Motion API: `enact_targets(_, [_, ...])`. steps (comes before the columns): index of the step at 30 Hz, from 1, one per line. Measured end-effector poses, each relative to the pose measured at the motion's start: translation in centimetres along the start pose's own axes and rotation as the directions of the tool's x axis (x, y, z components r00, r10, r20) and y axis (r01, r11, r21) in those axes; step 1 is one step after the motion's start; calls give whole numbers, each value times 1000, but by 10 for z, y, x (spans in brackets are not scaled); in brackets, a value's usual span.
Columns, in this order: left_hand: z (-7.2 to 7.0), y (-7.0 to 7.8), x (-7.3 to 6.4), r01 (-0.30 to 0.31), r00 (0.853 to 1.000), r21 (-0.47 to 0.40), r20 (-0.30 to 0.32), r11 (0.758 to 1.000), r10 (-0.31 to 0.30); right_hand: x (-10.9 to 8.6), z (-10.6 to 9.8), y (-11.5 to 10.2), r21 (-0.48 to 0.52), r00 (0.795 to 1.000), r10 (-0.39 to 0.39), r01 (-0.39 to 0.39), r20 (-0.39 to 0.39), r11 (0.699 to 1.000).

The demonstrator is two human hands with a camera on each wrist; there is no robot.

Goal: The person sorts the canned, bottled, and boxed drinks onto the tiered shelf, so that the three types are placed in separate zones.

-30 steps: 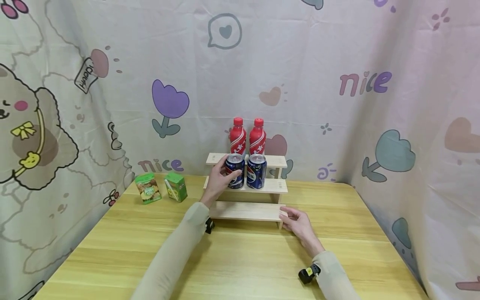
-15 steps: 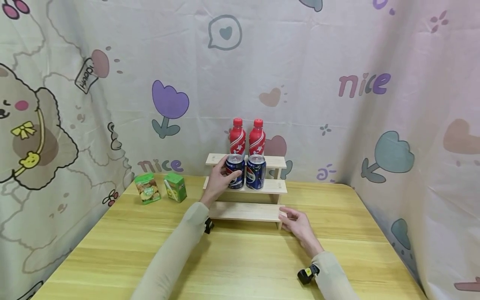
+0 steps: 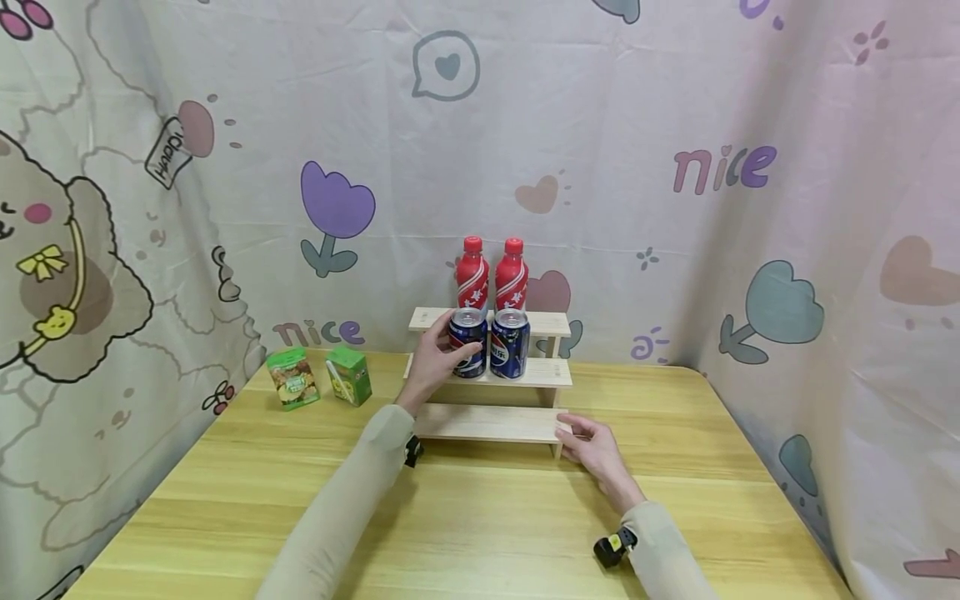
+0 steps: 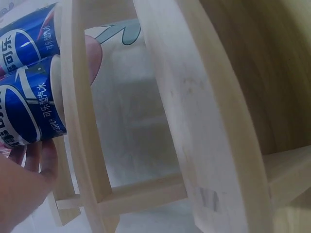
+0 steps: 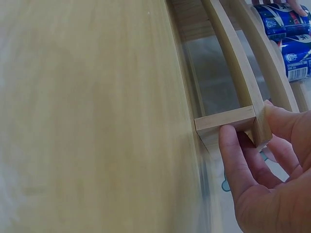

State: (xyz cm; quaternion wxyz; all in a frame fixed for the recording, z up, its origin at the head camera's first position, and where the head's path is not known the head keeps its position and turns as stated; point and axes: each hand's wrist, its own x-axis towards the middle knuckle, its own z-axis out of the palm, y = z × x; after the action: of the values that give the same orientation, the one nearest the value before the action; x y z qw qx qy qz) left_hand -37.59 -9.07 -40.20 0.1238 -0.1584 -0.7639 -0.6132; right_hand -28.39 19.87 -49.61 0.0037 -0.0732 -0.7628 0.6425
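Observation:
My left hand (image 3: pixel 435 360) grips the left blue soda can (image 3: pixel 469 332), which stands on the middle step of a three-step wooden display rack (image 3: pixel 487 423). The thumb lies across the can's front, and the other fingers are at its far left side. Close beside it on the same step is a second blue soda can (image 3: pixel 509 343). My right hand (image 3: pixel 596 450) holds the right end of the lowest step; in the right wrist view its thumb is by the board and its fingertips (image 5: pixel 228 133) touch the side support.
Two red bottles (image 3: pixel 472 275) stand on the top step, behind the cans. Two green drink cartons (image 3: pixel 348 375) sit on the wooden table (image 3: pixel 480 525) left of the rack. A printed curtain (image 3: pixel 615 150) hangs behind and at both sides.
The head view has shifted slightly. Both hands, the cans and the rack keep their places relative to each other.

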Motion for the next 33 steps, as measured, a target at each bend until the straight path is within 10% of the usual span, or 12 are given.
enact_targets(16, [-33, -9, -14, 39, 983, -171, -169, 984, -69, 0, 0, 0, -13, 1000, -2, 2, 1, 1000])
enact_targets(33, [-79, -41, -25, 32, 898, -292, -412, 956, -156, 0, 0, -1, -10, 1000, 0, 0, 0, 1000])
